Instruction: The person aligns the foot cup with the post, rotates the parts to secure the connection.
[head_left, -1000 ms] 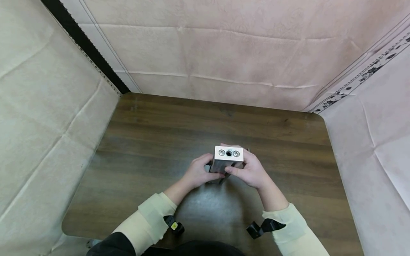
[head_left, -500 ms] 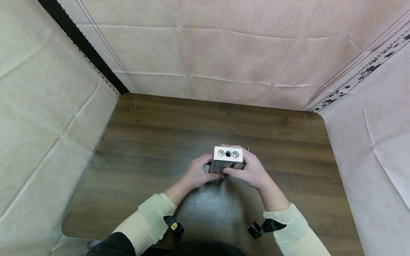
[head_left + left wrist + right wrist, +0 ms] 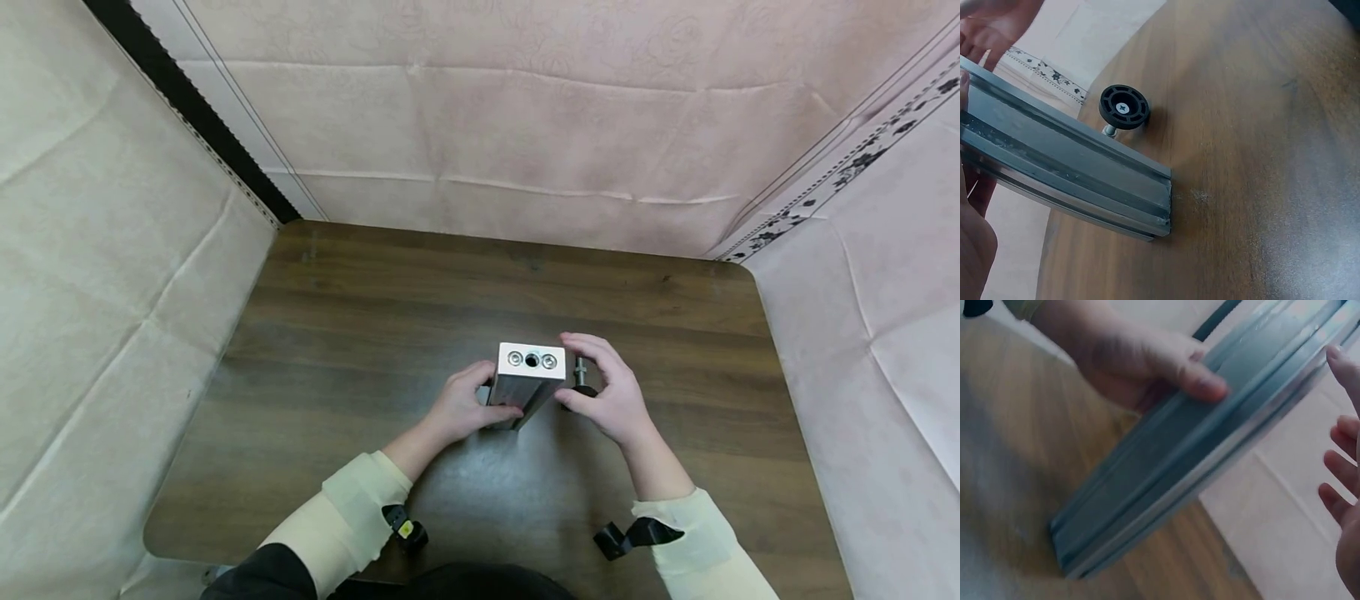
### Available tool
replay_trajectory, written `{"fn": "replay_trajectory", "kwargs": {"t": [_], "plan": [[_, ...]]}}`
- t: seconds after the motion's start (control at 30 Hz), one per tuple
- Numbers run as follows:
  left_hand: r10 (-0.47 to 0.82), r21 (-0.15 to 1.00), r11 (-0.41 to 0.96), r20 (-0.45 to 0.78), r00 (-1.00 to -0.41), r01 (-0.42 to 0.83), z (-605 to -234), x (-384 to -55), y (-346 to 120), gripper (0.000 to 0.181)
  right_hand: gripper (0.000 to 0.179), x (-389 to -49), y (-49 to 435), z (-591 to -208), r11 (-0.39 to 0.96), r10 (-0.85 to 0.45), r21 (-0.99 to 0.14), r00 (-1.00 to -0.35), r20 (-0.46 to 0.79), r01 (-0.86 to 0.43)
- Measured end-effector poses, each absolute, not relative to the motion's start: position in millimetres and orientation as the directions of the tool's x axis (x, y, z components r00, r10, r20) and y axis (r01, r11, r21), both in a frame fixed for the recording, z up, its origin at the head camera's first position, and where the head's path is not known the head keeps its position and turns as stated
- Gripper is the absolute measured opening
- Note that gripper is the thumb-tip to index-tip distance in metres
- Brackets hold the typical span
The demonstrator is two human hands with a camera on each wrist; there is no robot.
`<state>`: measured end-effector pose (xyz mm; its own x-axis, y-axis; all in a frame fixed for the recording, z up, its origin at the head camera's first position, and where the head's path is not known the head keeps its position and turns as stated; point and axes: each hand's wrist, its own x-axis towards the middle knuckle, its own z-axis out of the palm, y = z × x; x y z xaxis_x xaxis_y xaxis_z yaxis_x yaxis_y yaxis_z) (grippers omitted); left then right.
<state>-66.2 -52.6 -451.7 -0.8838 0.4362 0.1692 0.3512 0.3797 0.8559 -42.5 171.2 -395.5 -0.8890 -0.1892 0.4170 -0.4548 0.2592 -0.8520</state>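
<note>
An aluminium profile (image 3: 517, 388) stands upright, slightly tilted, its lower end at the tabletop. Its top face carries two socket screws beside a central hole. My left hand (image 3: 471, 402) grips the profile from the left; in the right wrist view the left thumb (image 3: 1207, 386) lies along its side. My right hand (image 3: 609, 398) is just right of the profile, apart from it, with fingers loosely curved and nothing held. Near that hand is a levelling foot (image 3: 1124, 107) with a ribbed black disc and a metal stem, partly hidden by the right hand in the head view.
A brown wood-grain table (image 3: 360, 333) lies under the hands. Pale cloth walls (image 3: 480, 125) enclose its back and sides. A black camera (image 3: 615, 542) is strapped to the right wrist and another (image 3: 411, 533) to the left.
My right hand has let go of the profile and moved right, fingers spreading. The levelling foot now shows more fully beside it. The left hand keeps its grip.
</note>
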Motion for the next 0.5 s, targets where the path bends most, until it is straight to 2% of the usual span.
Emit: {"fn": "replay_trajectory", "kwargs": {"t": [0.2,0.37,0.5], "plan": [[0.444,0.856,0.390,0.148,-0.884,0.339,-451.8,-65.5,-53.0,0.042,0.061,-33.7,170.7,-395.2,0.426,-0.060,-0.787,-0.882,0.467,-0.445],[0.444,0.857,0.396,0.136,-0.886,0.330,-451.9,-65.7,-53.3,0.042,0.067,-37.0,182.2,-427.6,0.482,0.021,-0.738,-0.836,0.548,-0.472],[0.442,0.859,0.400,0.125,-0.888,0.320,-451.9,-66.1,-53.0,0.042,0.069,-38.3,193.7,-456.6,0.533,0.100,-0.741,-0.839,0.535,-0.409]]}}
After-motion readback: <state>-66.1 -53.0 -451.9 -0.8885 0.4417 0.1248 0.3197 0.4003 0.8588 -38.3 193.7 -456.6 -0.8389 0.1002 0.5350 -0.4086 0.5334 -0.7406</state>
